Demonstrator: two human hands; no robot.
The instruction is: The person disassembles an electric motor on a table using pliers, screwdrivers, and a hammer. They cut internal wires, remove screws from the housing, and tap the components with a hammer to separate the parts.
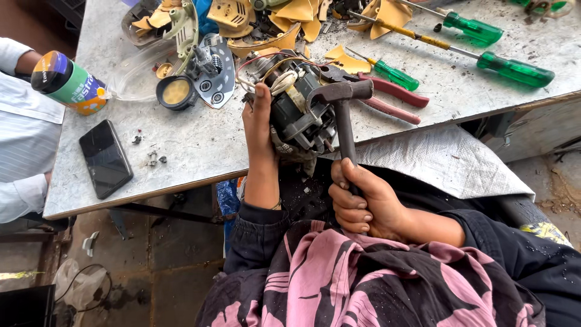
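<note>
right hand [363,203] gripping hammer [342,109], left hand [257,124] clasping motor [299,106] at cluttered grey table [200,145] edge

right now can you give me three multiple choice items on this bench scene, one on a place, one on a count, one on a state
1. Where does the black phone lie?
A. on the grey table, near its left edge
B. on the floor
C. on top of the motor

2. How many green-handled screwdrivers lie on the table?
A. one
B. three
C. five

3. What is the right hand doing?
A. resting open on the table
B. closed around the hammer handle
C. holding pliers

Answers:
1. A, the phone lies flat on the table beside the can.
2. B, three green handles show at the upper right.
3. B, its fingers wrap the handle, the hammer head against the motor that the left hand steadies.
</note>
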